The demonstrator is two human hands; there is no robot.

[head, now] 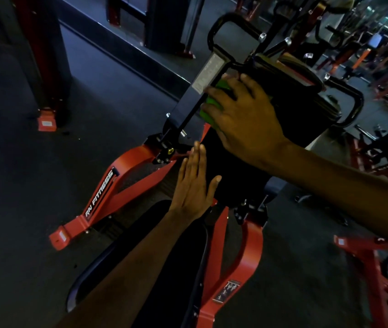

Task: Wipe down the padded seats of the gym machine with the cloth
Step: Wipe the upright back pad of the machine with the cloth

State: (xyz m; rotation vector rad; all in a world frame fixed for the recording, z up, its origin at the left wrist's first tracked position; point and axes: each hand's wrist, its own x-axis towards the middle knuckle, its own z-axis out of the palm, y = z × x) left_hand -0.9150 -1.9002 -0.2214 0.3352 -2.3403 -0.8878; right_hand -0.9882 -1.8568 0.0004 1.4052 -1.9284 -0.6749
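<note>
So the right hand (242,119) is spread over the green cloth (209,111), fingers pressing it onto the upper pad (226,166) at the pad's left edge, near the top corner. The cloth sits under the fingers and pokes out on their left. The left hand (193,185) is flat with straight fingers, holding nothing, touching the same edge lower down. The pad runs lengthwise toward me, so I'd guess the wipe drags back down it, then the lower seat (183,268)

A person's right hand (242,119), fingers spread, presses a green cloth (208,107) against the edge of a gym machine's black pad (294,119), while the left hand (193,185) lies flat against it lower down. The red frame (126,166) reads "RN FITNESS".
</note>
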